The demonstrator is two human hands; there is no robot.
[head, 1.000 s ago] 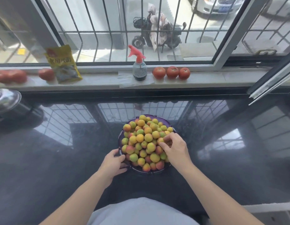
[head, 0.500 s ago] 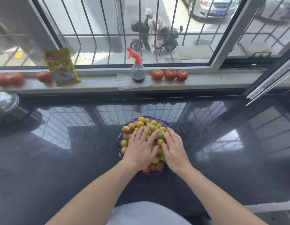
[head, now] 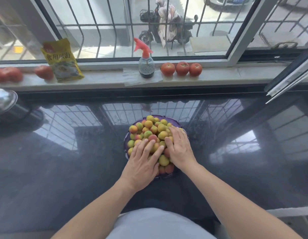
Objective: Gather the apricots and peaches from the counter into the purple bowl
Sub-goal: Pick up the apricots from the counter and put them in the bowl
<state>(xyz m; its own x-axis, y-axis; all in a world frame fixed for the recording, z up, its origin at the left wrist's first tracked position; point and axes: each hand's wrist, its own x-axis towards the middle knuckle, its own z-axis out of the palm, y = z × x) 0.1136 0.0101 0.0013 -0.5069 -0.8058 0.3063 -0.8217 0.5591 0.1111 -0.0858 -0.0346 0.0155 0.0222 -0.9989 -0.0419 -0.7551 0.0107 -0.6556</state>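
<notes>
Fruit fills the round purple plastic bowl (head: 127, 147) in a tall heap of small yellow, green and red apricots and peaches (head: 152, 130). The bowl sits on the shiny black stone counter (head: 63, 169), close to the person. No loose fruit shows on the counter, so the job looks about done.

The left hand (head: 142, 163) lies flat on the near side of the heap with fingers spread. The right hand (head: 179, 145) lies flat on the right side, fingers straight and close together. Neither hand pinches anything.

The fruits are likely round, smooth and a bit soft, so they could roll off or bruise if pushed hard. A full bowl is probably heavy. Holding it by the rim on both sides seems best.

The counter has wide open room left and right. At the far left edge sits a shiny metal pot lid (head: 3, 100), well apart. The near edge is close to the person's body.
</notes>
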